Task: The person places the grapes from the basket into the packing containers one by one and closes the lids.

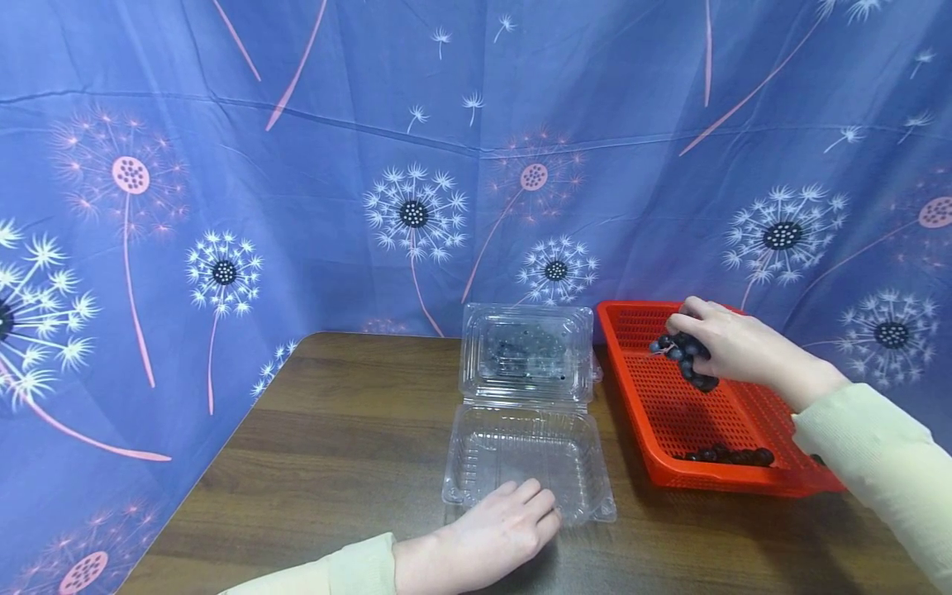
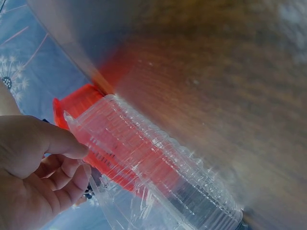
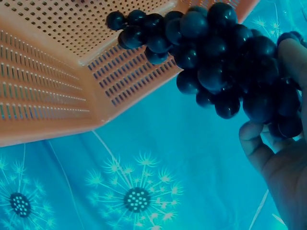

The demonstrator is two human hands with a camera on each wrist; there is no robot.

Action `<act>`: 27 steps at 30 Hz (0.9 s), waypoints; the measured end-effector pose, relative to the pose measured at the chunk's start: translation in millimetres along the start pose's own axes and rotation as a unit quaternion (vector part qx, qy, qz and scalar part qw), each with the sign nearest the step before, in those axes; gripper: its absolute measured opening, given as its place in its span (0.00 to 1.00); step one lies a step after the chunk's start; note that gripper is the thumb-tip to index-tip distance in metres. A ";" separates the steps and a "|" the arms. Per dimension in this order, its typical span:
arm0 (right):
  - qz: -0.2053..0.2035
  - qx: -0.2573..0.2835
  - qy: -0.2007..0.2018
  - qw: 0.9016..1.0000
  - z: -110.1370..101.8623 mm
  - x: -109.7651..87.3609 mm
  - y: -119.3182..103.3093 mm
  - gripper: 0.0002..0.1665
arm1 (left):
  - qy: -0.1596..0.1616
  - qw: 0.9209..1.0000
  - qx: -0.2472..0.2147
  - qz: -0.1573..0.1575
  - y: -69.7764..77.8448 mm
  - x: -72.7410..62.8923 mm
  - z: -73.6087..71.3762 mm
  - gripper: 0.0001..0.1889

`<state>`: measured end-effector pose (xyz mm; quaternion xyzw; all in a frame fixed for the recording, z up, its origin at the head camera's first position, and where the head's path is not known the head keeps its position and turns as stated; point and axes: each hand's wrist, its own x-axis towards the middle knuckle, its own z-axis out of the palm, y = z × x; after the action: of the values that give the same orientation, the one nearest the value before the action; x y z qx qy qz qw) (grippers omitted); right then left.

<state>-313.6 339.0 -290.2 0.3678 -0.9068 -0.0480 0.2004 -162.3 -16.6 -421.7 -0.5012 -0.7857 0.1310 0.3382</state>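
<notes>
A bunch of dark grapes (image 1: 693, 364) hangs from my right hand (image 1: 732, 340), raised over the red basket (image 1: 641, 426). In the right wrist view, fingers and thumb grip the bunch (image 3: 216, 67) at its thick end. My left hand (image 1: 500, 530) is at the near edge of a clear plastic clamshell box (image 1: 521, 450), whose lid (image 1: 476, 355) stands open at the back. The left wrist view shows thumb and curled fingers of this hand (image 2: 43, 163) pinching the box's rim, with the box wall (image 2: 139, 139) beside them.
More dark grapes (image 1: 729, 455) lie in the near end of the basket, right of the box. Wooden table (image 1: 342, 446) extends to the left. A blue dandelion-print cloth (image 1: 312, 207) hangs close behind the table and along its left side.
</notes>
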 end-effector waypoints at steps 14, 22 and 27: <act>-0.002 -0.032 0.039 0.999 -13.7 4.9 -12.3 0.26 | 0.018 1.000 0.001 -0.003 -3.5 3.6 -11.3 0.13; -0.029 -0.039 0.079 0.996 -23.6 9.1 -23.0 0.27 | 0.015 1.000 0.006 -0.003 0.0 2.2 5.0 0.10; -0.057 -0.043 0.112 0.991 -29.3 15.6 -30.1 0.27 | 0.016 1.000 0.012 -0.005 0.0 4.0 4.6 0.08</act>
<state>-292.5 308.3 -265.4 0.4130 -0.8532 -0.0569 0.3135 -166.5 -12.6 -423.6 -0.4949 -0.7812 0.1309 0.3574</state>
